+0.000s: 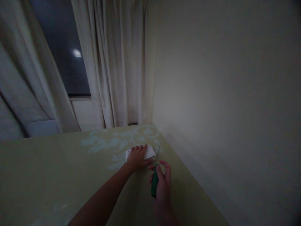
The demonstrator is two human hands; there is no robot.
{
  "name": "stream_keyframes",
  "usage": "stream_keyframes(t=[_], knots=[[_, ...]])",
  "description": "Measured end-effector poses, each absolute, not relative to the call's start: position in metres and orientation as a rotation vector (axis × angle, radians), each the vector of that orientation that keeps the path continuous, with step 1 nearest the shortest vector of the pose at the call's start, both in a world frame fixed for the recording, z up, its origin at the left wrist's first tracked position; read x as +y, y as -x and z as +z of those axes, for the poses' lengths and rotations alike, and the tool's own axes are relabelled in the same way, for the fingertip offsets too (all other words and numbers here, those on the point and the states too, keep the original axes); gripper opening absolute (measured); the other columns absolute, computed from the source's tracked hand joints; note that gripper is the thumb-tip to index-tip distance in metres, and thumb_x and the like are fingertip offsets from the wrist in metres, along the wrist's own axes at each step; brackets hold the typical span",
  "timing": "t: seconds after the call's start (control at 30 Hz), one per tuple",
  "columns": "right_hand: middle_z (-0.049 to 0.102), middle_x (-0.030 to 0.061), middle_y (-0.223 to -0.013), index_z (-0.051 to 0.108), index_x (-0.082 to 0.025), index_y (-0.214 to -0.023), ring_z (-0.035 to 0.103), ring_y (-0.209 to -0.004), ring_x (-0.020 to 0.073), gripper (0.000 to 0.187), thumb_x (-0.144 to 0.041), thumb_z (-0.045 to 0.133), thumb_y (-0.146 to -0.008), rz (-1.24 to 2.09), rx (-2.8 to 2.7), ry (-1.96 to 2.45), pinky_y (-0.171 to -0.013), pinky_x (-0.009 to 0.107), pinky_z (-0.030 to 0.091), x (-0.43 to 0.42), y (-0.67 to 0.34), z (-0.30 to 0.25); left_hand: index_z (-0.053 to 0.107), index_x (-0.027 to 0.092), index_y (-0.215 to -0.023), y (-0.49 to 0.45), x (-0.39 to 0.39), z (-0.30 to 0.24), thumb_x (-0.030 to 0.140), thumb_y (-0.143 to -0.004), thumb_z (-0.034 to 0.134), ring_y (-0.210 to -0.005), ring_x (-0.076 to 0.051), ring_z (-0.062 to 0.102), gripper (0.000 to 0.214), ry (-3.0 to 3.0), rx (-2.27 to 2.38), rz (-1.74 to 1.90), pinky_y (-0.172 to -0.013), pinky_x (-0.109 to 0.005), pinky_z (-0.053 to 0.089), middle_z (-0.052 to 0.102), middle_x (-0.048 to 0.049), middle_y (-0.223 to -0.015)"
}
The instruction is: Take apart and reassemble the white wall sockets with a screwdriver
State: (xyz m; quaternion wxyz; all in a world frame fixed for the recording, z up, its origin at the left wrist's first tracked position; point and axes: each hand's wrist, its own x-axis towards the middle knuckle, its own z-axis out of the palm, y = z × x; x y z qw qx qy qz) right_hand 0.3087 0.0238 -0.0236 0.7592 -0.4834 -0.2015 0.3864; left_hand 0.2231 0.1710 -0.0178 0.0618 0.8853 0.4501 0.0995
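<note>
A small white flat box-like plate (149,152) lies on the pale green patterned surface (58,175) near its far right corner. My left hand (137,158) rests on top of it, fingers curled over its upper edge and holding it down. My right hand (162,185) is just to the right and nearer, closed round the green handle of a screwdriver (155,182). The thin metal shaft points up and away, its tip beside the white plate's right end.
The green surface ends at a plain wall (223,110) on the right. Cream curtains (117,62) hang behind the far edge, with a dark window (63,47) between them. The room is dim.
</note>
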Motion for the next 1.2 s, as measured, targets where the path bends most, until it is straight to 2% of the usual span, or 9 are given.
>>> stream_keyframes(t=[0.2, 0.37, 0.47, 0.67, 0.87, 1.0, 1.1, 1.2], knots=[[0.082, 0.0045, -0.086, 0.06, -0.025, -0.118, 0.058, -0.048, 0.0137, 0.067, -0.071, 0.084, -0.076, 0.915, -0.443, 1.069, -0.047, 0.023, 0.038, 0.019, -0.307, -0.026, 0.049, 0.016, -0.16, -0.168, 0.169, -0.021, 0.069, -0.098, 0.06, -0.136, -0.045, 0.058, 0.083, -2.729, 1.398, 0.236, -0.115, -0.059, 0.042, 0.062, -0.023, -0.152], [0.081, 0.005, -0.087, 0.062, -0.026, -0.117, 0.059, -0.05, 0.014, 0.063, -0.07, 0.083, -0.078, 0.974, -0.495, 1.095, -0.046, 0.023, 0.036, 0.015, -0.301, -0.024, 0.053, 0.02, -0.155, -0.074, 0.163, -0.017, 0.063, -0.094, 0.059, -0.136, -0.044, 0.058, 0.075, -2.641, 1.508, 0.21, -0.114, -0.059, 0.041, 0.061, -0.0213, -0.155], [0.08, 0.0049, -0.086, 0.063, -0.026, -0.115, 0.058, -0.05, 0.0144, 0.06, -0.069, 0.083, -0.077, 0.991, -0.528, 1.101, -0.045, 0.024, 0.035, 0.01, -0.295, -0.019, 0.057, 0.018, -0.149, -0.015, 0.159, -0.012, 0.061, -0.09, 0.058, -0.135, -0.045, 0.06, 0.072, -2.54, 1.606, 0.218, -0.109, -0.06, 0.046, 0.061, -0.023, -0.153], [0.079, 0.0036, -0.086, 0.063, -0.026, -0.115, 0.059, -0.051, 0.0138, 0.057, -0.065, 0.083, -0.078, 0.985, -0.577, 1.116, -0.047, 0.023, 0.037, 0.004, -0.288, -0.012, 0.063, 0.017, -0.142, 0.081, 0.147, -0.004, 0.062, -0.079, 0.07, -0.129, -0.04, 0.067, 0.078, -2.407, 1.658, 0.307, -0.111, -0.047, 0.051, 0.07, -0.0201, -0.142], [0.079, 0.0032, -0.084, 0.063, -0.026, -0.116, 0.058, -0.049, 0.0133, 0.06, -0.066, 0.084, -0.077, 0.962, -0.625, 1.148, -0.046, 0.023, 0.034, 0.004, -0.286, -0.015, 0.062, 0.014, -0.141, 0.126, 0.134, -0.001, 0.065, -0.07, 0.075, -0.131, -0.043, 0.069, 0.088, -2.289, 1.735, 0.416, -0.112, -0.048, 0.054, 0.071, -0.023, -0.144], [0.079, 0.0042, -0.084, 0.064, -0.025, -0.113, 0.058, -0.049, 0.0135, 0.06, -0.07, 0.081, -0.078, 0.954, -0.684, 1.153, -0.045, 0.023, 0.034, 0.005, -0.285, -0.019, 0.059, 0.009, -0.139, 0.133, 0.136, 0.005, 0.07, -0.076, 0.068, -0.129, -0.041, 0.071, 0.088, -2.228, 1.765, 0.471, -0.108, -0.045, 0.057, 0.071, -0.025, -0.143], [0.079, 0.0074, -0.087, 0.069, -0.022, -0.103, 0.06, -0.05, 0.0142, 0.057, -0.072, 0.081, -0.078, 0.964, -0.713, 1.153, -0.046, 0.024, 0.036, 0.005, -0.284, -0.021, 0.052, 0.01, -0.147, 0.127, 0.135, 0.015, 0.076, -0.082, 0.061, -0.127, -0.043, 0.071, 0.094, -2.211, 1.812, 0.528, -0.105, -0.05, 0.057, 0.071, -0.0252, -0.143], [0.08, 0.0094, -0.092, 0.074, -0.021, -0.099, 0.064, -0.055, 0.0153, 0.052, -0.068, 0.083, -0.078, 0.978, -0.75, 1.144, -0.049, 0.025, 0.04, 0.004, -0.282, -0.021, 0.048, 0.011, -0.154, 0.104, 0.122, 0.021, 0.074, -0.087, 0.061, -0.132, -0.045, 0.065, 0.093, -2.345, 1.77, 0.548, -0.114, -0.057, 0.048, 0.069, -0.0248, -0.143]])
